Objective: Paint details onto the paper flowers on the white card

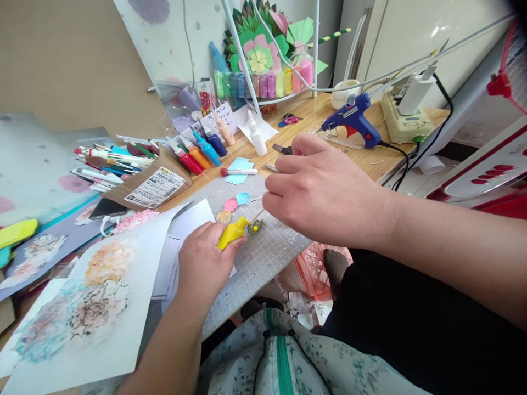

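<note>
Clothing (349,359) cropped; right hand (319,192) partly hides stick (257,216).

grey mat (256,284) lies open along its near edge, white bottle (257,136) beyond.

There are two hands (325,192), one yellow object (233,232), one thin stick (256,215), three coloured patches (230,204), one glue gun (354,122), one red-tipped brush (241,171), one white bottle (257,136), five coloured bottles (207,148) and one cardboard box (150,185).
</note>
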Tool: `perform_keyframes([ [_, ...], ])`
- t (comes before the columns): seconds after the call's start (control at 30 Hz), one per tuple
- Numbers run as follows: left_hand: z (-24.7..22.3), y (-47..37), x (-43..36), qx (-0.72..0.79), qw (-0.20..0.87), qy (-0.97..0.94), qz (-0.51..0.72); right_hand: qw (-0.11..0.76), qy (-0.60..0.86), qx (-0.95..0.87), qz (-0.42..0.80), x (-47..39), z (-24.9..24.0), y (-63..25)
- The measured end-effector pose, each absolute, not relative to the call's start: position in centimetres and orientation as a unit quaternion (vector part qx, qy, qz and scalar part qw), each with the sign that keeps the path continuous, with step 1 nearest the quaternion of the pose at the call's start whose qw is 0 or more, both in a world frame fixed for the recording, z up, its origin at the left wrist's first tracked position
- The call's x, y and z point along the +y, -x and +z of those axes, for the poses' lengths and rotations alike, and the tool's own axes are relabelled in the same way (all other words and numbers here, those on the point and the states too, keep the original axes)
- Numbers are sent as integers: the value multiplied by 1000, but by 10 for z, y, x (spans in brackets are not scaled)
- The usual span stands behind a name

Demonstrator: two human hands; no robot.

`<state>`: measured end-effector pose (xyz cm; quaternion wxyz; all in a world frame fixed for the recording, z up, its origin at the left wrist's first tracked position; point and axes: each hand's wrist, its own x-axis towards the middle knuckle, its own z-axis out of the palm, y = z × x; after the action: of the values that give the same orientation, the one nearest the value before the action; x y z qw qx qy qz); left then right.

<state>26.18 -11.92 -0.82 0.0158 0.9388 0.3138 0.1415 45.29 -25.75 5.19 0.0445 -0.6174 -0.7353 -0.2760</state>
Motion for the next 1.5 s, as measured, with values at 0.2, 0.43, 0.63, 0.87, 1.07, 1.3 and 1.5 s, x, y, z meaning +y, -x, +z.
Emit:
perform_keyframes([
  [0.2, -10, -260, -118, 365, 85, -905, 198, 31, 633, -722, -278, -257, 46, -460],
  [0.43, -14, -255, -122, 381, 287, -837, 267, 44, 628, -732, -260, -258, 40, -468],
  [0.63, -20, -250, -127, 347, 438, -764, 323, 77, 650, -731, -193, -251, 32, -481],
  [0.87, -25, -246, -132, 306, 581, -658, 368, 191, 666, -716, -77, -243, 15, -502],
  [1.07, -27, -244, -136, 292, 602, -634, 388, 228, 653, -722, -36, -238, -6, -519],
  [1.3, -25, -244, -138, 290, 607, -633, 382, 258, 638, -726, -4, -235, -26, -524],
  [1.5, -22, -245, -139, 287, 604, -639, 380, 253, 645, -721, -8, -236, -34, -527],
])
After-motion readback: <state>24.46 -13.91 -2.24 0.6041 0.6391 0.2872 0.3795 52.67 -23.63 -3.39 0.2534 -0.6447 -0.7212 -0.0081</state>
